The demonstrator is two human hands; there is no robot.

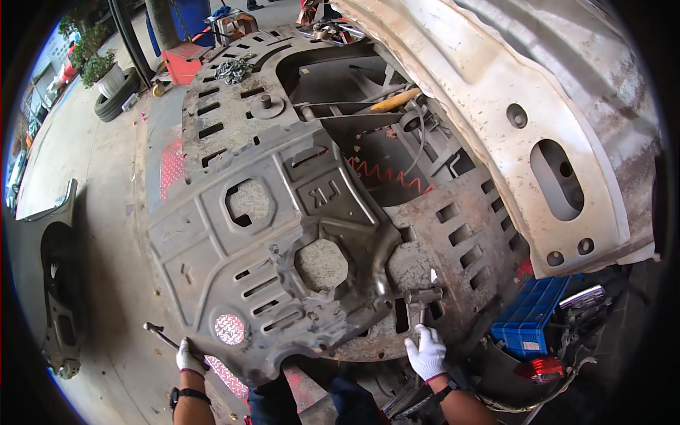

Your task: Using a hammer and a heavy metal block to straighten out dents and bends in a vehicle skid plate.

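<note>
A grey stamped-metal undertray (212, 244), with ribs and two large cut-outs, lies across the slotted steel bench (453, 219). At its near left edge, my gloved left hand (190, 356) is closed round a dark metal bar (164, 336) that has a small knobbed end. My gloved right hand (426, 353) grips the handle of a hammer (423, 295). The hammer's head is over the bench, just right of the undertray's near edge. White gloves cover both hands.
A pale, rusty vehicle body panel (496, 120) rises along the right. Under it are a blue crate (531, 315) and a red tail light (542, 370). A chain (232, 70) lies on the bench's far left. A loose fender (60, 283) stands on the floor at left.
</note>
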